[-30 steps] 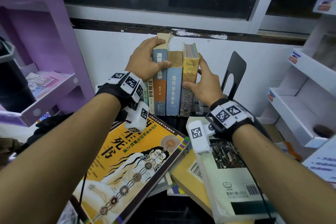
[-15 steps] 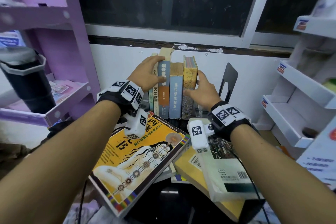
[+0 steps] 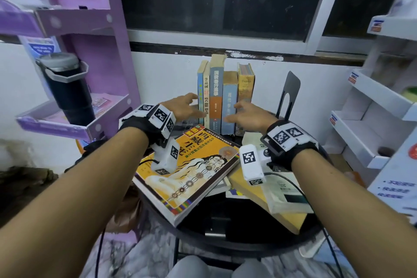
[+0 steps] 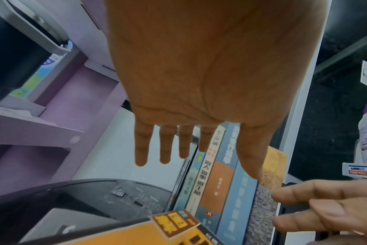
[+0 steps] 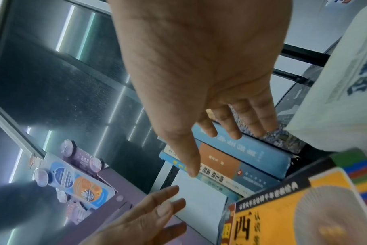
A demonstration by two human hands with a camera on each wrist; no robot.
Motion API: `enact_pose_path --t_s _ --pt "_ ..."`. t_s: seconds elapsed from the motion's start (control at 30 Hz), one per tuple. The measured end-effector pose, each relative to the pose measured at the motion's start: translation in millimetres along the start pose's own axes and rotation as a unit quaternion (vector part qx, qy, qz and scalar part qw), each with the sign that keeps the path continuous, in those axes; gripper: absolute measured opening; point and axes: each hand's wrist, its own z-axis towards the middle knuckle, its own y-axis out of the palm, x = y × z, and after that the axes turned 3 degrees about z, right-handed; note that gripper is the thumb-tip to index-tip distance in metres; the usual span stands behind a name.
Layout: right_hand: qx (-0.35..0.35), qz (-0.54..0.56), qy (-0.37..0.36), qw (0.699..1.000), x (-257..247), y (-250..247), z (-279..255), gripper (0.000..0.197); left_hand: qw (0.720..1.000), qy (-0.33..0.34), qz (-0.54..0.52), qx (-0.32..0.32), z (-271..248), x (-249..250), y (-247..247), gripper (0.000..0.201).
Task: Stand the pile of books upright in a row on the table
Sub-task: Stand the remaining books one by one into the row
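Observation:
Several books stand upright in a row against the white wall at the back of the round black table; their spines also show in the left wrist view and the right wrist view. My left hand hovers in front of the row's left end, fingers straight and spread, holding nothing. My right hand hovers before the right end, fingers loose and empty. A large yellow-covered book lies flat below the hands. More flat books, one pale green, lie at the right.
A black metal bookend stands just right of the row. A purple shelf unit with a black lidded tumbler is at the left. White shelving stands at the right. A dark window runs above the wall.
Both hands have let go of the upright books and drawn back and down toward me. The row stands by itself. The head view has pulled back.

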Motion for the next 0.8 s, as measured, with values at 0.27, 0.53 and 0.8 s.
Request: enact_pose_path --t_s 0.27,0.53,0.8 --pt "-0.123 -0.084 0.039 0.988 -3 33 -12 0.082 0.991 -0.054 0.053 -0.111 -25 -22 20 0.062" --pt "-0.181 -0.046 0.075 0.98 -1 48 -8 0.059 0.981 -0.091 0.115 -0.126 -27 -34 26 0.071" --pt "-0.149 -0.107 0.067 0.981 5 54 -2 0.049 0.979 -0.095 0.119 -0.133 -24 -34 27 0.075"
